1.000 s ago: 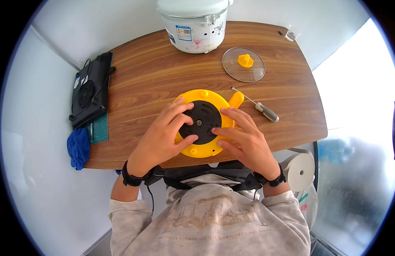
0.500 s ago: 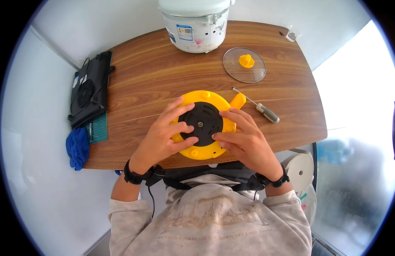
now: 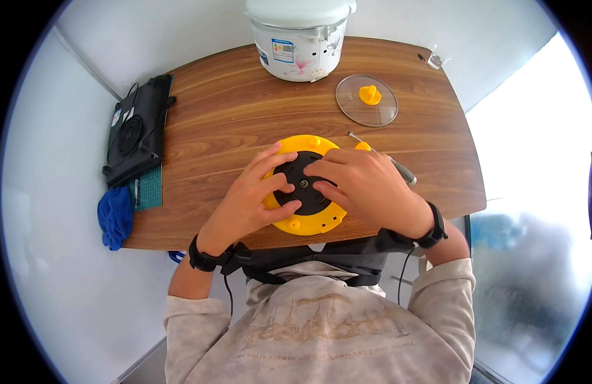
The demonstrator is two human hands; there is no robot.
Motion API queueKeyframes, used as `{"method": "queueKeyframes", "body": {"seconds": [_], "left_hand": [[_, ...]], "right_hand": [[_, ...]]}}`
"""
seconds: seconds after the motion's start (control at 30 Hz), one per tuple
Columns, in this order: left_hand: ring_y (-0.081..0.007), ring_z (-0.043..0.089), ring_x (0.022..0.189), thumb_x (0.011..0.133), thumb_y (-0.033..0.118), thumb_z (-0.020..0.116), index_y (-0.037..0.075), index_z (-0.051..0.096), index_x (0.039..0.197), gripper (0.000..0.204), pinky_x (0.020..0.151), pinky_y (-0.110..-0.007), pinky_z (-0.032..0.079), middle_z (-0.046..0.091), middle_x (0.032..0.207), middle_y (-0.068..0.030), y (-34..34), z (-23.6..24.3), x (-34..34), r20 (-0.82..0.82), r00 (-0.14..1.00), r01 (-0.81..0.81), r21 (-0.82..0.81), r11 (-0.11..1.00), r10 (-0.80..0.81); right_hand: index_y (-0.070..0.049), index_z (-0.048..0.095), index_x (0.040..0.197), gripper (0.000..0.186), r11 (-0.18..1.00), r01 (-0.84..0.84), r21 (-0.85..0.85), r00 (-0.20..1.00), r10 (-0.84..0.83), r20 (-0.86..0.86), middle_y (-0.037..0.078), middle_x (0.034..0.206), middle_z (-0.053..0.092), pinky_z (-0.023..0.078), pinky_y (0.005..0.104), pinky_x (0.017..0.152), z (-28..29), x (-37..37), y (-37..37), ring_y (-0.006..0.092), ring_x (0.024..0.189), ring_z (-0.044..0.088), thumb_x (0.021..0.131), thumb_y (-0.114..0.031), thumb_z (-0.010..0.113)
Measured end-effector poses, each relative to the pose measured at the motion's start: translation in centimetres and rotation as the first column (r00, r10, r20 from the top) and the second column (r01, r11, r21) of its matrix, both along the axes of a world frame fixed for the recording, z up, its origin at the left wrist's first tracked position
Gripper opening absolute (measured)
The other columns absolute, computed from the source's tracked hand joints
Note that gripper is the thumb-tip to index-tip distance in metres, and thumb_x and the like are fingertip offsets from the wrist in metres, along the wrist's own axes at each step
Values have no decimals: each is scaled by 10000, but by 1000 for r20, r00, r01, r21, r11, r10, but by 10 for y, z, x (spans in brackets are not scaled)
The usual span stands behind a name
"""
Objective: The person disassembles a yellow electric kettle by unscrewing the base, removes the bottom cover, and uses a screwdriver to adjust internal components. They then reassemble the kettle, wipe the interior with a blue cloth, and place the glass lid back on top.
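A round yellow plastic piece with a slotted black centre disc and small metal fitting lies at the table's front middle. My left hand rests over its left side, fingers spread, tips on the disc. My right hand covers much of its right side; its slightly bent fingers and thumb are apart around the centre, touching the disc. A grey-handled screwdriver lies behind that hand, partly hidden.
The wooden table holds a white rice cooker at back, a glass lid with yellow knob, a small clear cup, a black fan pad on a green mat, and blue cloth at left.
My right hand has moved left and up from the disc's right edge to its centre, now covering more of the screwdriver. My left hand has shifted slightly right.
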State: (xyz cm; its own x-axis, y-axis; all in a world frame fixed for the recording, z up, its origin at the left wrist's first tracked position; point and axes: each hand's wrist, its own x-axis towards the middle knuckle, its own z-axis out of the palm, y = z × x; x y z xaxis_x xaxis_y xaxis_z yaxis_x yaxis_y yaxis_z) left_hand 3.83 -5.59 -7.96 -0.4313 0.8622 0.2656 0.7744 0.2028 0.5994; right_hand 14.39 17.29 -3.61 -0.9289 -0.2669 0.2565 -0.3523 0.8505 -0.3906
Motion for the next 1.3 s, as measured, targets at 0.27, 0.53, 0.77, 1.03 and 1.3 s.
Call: {"method": "queueKeyframes", "body": {"seconds": [0.27,0.53,0.77,1.03,1.3], "left_hand": [[-347,367,1473,819,189,819,51,629,876,242,1164,-435,394,532,1451,-110,-1,-2,-2,10,1000,14,28,1000,-14],[-355,334,1490,795,130,817,59,593,895,254,1204,-452,326,498,1480,-123,-3,-2,-1,80,997,18,15,1000,-19],[-356,327,1494,800,125,812,63,587,914,259,1207,-450,322,496,1480,-121,-2,-3,0,106,994,14,5,1000,-14],[-354,330,1495,808,158,820,72,590,920,270,1188,-447,350,497,1483,-123,-2,-3,-1,84,996,10,17,1000,-12],[-347,311,1507,812,161,818,74,598,926,263,1201,-447,333,482,1499,-132,-3,-1,0,115,993,-3,-7,1000,4]], "right_hand": [[-121,683,1020,110,976,-164,142,983,150,106,48,888,666,542,393,648,-2,-22,-10,269,807,689,930,-181,664],[-86,681,939,66,955,-178,237,982,157,106,67,887,681,549,396,660,1,-28,-12,277,800,696,910,-144,668],[-70,675,907,79,957,-191,216,981,178,80,87,861,679,545,404,649,-4,-32,-14,284,784,696,880,-142,657],[-63,648,789,104,965,-192,179,976,169,137,101,732,672,529,413,598,-4,-45,-16,313,646,662,826,-160,644],[-56,663,844,89,975,-196,106,971,178,158,109,797,681,537,410,639,-1,-47,-13,309,704,669,845,-142,636]]}}
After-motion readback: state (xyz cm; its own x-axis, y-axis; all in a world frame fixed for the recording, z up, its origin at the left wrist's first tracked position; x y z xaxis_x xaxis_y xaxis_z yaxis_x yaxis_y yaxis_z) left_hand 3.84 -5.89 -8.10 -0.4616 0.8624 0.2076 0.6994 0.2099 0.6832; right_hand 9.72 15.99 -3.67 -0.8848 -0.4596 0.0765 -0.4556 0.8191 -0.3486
